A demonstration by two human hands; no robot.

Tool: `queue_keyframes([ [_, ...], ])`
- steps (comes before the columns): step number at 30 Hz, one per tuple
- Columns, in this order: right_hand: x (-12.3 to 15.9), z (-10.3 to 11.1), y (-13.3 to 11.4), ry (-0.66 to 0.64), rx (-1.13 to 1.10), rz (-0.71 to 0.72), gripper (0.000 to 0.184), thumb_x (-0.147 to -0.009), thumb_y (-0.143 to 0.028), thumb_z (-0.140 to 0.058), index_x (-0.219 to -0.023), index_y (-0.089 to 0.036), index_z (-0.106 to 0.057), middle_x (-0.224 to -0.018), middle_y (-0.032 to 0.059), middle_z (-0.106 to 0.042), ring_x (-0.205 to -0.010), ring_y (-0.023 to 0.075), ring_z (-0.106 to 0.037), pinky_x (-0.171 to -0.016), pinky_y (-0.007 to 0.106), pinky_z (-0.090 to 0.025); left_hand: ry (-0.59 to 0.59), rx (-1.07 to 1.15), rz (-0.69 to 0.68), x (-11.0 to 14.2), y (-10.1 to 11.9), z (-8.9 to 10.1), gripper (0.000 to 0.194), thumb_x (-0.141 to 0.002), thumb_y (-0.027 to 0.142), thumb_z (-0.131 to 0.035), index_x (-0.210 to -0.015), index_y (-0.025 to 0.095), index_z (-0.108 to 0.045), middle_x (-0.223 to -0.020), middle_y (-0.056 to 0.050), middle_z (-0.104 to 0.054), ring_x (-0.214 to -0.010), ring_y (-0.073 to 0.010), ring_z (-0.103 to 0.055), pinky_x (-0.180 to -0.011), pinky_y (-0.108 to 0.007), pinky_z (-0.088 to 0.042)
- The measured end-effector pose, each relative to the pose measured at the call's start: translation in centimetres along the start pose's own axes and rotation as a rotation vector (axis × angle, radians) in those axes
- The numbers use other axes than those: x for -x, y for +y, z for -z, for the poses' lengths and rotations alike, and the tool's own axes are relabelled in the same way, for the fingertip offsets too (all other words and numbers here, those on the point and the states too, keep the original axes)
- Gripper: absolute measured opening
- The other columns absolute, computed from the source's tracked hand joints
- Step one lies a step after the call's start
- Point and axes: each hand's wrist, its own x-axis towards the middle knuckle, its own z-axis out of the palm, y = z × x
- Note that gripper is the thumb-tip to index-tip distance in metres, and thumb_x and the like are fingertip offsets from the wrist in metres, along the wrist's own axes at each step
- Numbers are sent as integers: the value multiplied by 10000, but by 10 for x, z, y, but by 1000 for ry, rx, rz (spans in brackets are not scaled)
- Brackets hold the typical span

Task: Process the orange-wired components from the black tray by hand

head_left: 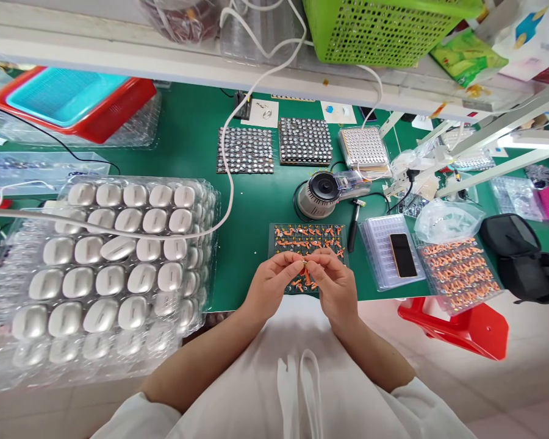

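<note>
My left hand (pixel 271 281) and my right hand (pixel 335 281) meet at the near edge of the green bench, thumbs and fingertips pinched together. Between them is a small orange flexible circuit piece (pixel 307 275) with a yellowish end, partly hidden by the fingers. Both hands grip it. Beneath and beyond them lies a dark tray (pixel 271 239) carrying rows of similar orange pieces. A second clear tray of orange pieces (pixel 460 274) sits at the right edge of the bench, with a clear plastic bag (pixel 448 221) on its far end.
Stacked clear trays of silvery rounded cases (pixel 105 280) fill the left. A grey round device (pixel 319 194), a small hammer (pixel 354 225), and a phone (pixel 403 255) on clear trays stand right. A white cable (pixel 231 183) hangs across. A red stool (pixel 480 332) is below the edge.
</note>
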Motion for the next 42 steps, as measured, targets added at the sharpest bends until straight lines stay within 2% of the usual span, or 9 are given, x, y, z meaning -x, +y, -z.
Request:
queue_keyframes([
  [8,-9,13,-6,-296,-232,-335,300,-676,-346,-784,-889,-227,-609,-827,7,-581,-738,145,-562,-650,286,-515,-264,3,269,-3,23,10,206,-738,326,-720,-716,138,-640,-664,-20,-544,-647,-132,-513,-600,-268,-438],
  [10,-12,16,-7,-343,-261,-381,343,-657,-336,-799,-908,-226,-592,-821,1,-568,-731,138,-555,-644,276,-517,-282,-6,302,-3,25,11,201,-724,319,-734,-713,141,-641,-655,-20,-548,-644,-132,-511,-588,-266,-440],
  [18,-18,18,4,-453,-359,-437,419,-641,-322,-811,-966,-229,-563,-866,-1,-557,-759,150,-577,-633,309,-545,-231,25,238,-3,16,10,208,-720,296,-747,-764,151,-605,-636,9,-554,-584,-106,-522,-554,-244,-408],
  [22,-21,20,10,-456,-360,-475,428,-652,-317,-804,-993,-230,-562,-860,-8,-564,-742,140,-585,-638,292,-527,-197,-136,151,1,14,9,217,-780,305,-685,-940,158,-685,-717,-18,-614,-636,-118,-549,-617,-266,-438],
  [25,-22,25,19,-398,-274,-468,456,-657,-346,-796,-1030,-227,-563,-835,-9,-571,-699,124,-568,-616,264,-494,-138,-333,34,2,9,9,193,-812,317,-637,-904,166,-716,-799,-38,-636,-700,-136,-560,-667,-275,-449],
  [28,-21,31,35,-250,-139,-382,411,-661,-368,-785,-981,-203,-589,-808,-12,-580,-704,118,-558,-617,238,-465,-19,-551,-66,-5,-5,14,203,-815,337,-612,-887,178,-714,-840,-46,-656,-751,-154,-565,-683,-264,-436],
  [32,-9,45,62,-93,34,-290,352,-710,-399,-732,-965,-188,-611,-808,-3,-611,-743,131,-570,-681,259,-471,57,-651,54,-23,-41,24,245,-779,390,-600,-836,167,-681,-767,-30,-654,-689,-156,-546,-650,-256,-410],
  [37,22,63,96,-99,158,-336,321,-765,-436,-661,-963,-185,-630,-898,39,-671,-813,167,-608,-759,315,-489,-2,-579,261,-41,-91,27,283,-719,429,-617,-770,154,-656,-734,-34,-648,-707,-174,-552,-662,-267,-414],
  [42,41,75,128,22,357,-328,290,-764,-434,-656,-897,-181,-608,-854,35,-675,-777,172,-616,-726,303,-491,-66,-587,395,-53,-134,25,279,-664,422,-641,-630,147,-621,-618,-13,-592,-631,-152,-523,-628,-268,-406],
])
